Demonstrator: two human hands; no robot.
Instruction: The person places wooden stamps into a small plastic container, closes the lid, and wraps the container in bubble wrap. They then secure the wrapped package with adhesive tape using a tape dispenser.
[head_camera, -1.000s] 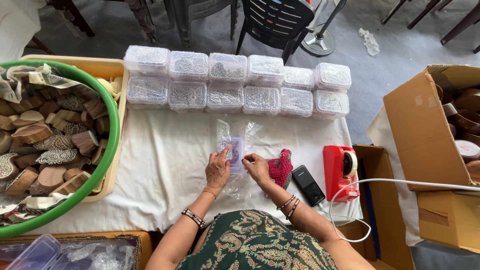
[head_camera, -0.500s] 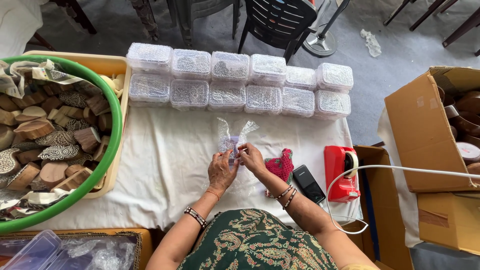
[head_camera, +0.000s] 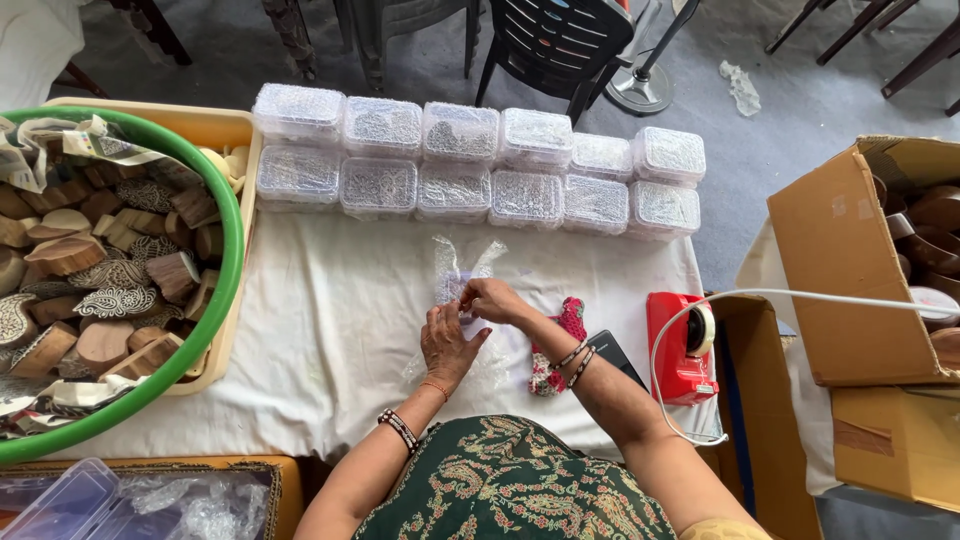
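Observation:
My left hand (head_camera: 447, 343) and my right hand (head_camera: 492, 300) meet over the white cloth (head_camera: 330, 340) and both grip a small clear plastic bag (head_camera: 458, 268). The bag holds something pale purple, and its open top flares upward above my fingers. My right fingers pinch the bag at its neck. My left hand supports it from below. More clear plastic lies flat on the cloth under my hands. What is inside the bag is mostly hidden by my fingers.
Two rows of clear lidded boxes (head_camera: 470, 165) line the far edge. A green-rimmed tub (head_camera: 232, 250) of carved wooden blocks stands left. A red tape dispenser (head_camera: 682, 350), a dark phone (head_camera: 612, 352) and a red patterned pouch (head_camera: 560, 345) lie right. Cardboard boxes (head_camera: 850, 260) stand further right.
The bag was lying flat under my hands a second ago. It is now gathered and lifted upright, and my hands have closed in around its neck.

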